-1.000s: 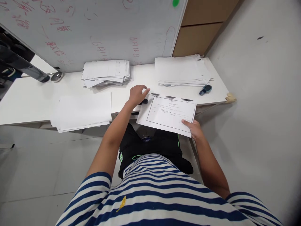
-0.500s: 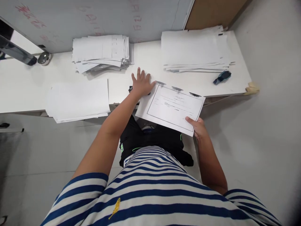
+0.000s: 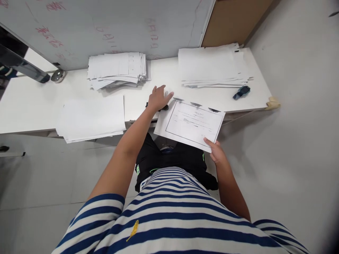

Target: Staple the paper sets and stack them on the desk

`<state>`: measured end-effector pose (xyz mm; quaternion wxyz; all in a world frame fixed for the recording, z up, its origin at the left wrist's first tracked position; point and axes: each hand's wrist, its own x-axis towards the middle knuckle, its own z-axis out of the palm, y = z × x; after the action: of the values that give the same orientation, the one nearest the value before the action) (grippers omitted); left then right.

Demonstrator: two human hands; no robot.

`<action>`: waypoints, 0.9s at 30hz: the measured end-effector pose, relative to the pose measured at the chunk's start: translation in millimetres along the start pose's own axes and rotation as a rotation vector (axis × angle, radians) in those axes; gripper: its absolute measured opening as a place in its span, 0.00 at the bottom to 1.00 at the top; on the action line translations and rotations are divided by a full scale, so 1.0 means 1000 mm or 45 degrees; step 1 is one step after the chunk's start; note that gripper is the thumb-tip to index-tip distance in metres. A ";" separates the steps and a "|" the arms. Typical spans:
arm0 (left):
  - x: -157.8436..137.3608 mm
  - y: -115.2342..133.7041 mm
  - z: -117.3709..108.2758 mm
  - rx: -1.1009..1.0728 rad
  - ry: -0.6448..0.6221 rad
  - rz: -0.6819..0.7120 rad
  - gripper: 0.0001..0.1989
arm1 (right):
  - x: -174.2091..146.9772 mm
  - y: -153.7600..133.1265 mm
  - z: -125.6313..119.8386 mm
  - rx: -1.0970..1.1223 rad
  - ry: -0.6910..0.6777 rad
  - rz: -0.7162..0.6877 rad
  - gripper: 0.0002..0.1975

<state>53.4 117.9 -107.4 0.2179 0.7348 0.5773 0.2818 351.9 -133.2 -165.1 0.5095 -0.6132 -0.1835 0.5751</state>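
Observation:
My right hand (image 3: 216, 151) pinches the near right corner of a printed sheet (image 3: 194, 121), thumb on top. The sheet has a black rectangular frame, some lines of text and dark marks along its far edge. Its near part hangs over the table edge, above my lap. Just left of the sheet, my left hand (image 3: 157, 99) is over a small black object (image 3: 164, 107), mostly hidden under the palm; its kind cannot be made out. The left thumb points away from the other fingers, which are partly bent.
Behind my hands on the white table (image 3: 164, 76) lie a left paper stack (image 3: 113, 67) and a right paper stack (image 3: 209, 65). White sheets (image 3: 91, 118) overhang the front edge at left. A dark blue-black object (image 3: 241, 92) and a rounded dark case (image 3: 58, 76) lie farther out.
The left hand's fingers have gone from spread to more bent and closer together. The sheet remains in my right hand, with little movement. The camera view has shifted slightly.

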 end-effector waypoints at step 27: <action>-0.076 -0.022 -0.025 0.377 0.227 0.029 0.24 | -0.013 -0.064 -0.046 -0.153 0.232 -0.372 0.27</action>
<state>7.5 49.4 -115.9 0.0519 0.7375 0.6211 0.2601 412.6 -136.6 -113.4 0.5647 -0.6590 -0.2575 0.4250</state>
